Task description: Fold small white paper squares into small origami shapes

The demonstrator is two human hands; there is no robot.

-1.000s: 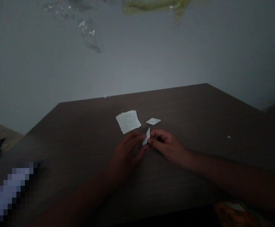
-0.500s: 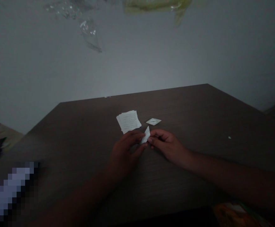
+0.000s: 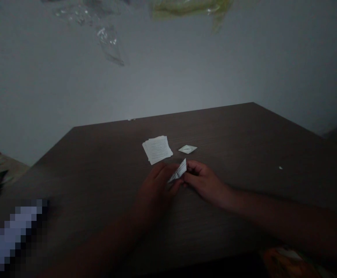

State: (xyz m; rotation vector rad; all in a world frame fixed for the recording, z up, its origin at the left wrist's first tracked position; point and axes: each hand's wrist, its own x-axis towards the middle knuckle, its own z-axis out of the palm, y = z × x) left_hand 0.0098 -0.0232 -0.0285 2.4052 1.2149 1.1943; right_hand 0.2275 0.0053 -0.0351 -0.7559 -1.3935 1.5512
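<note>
Between my two hands is a small piece of folded paper point(image 3: 180, 170), whitish with printed lines and a pointed upper corner. My left hand point(image 3: 156, 189) is closed on its left side, its fingers in shadow. My right hand point(image 3: 205, 180) pinches the right edge between thumb and fingers. Just beyond my left hand lies a stack of square printed paper sheets point(image 3: 158, 149), slightly fanned. To the right of that stack, a diamond-shaped folded paper point(image 3: 187, 149) rests flat on the table.
The dark wooden table point(image 3: 229, 131) stands against a grey wall point(image 3: 185, 69). Clear plastic bags point(image 3: 110, 42) and a yellow one point(image 3: 185, 9) hang above. A tiny white scrap point(image 3: 280, 167) lies at the right. A blurred-out pale object point(image 3: 14, 231) is at the lower left.
The folded paper has tilted further to the right and shows a broader face. Both hands have shifted slightly toward me. The stack and the diamond piece stay where they were.
</note>
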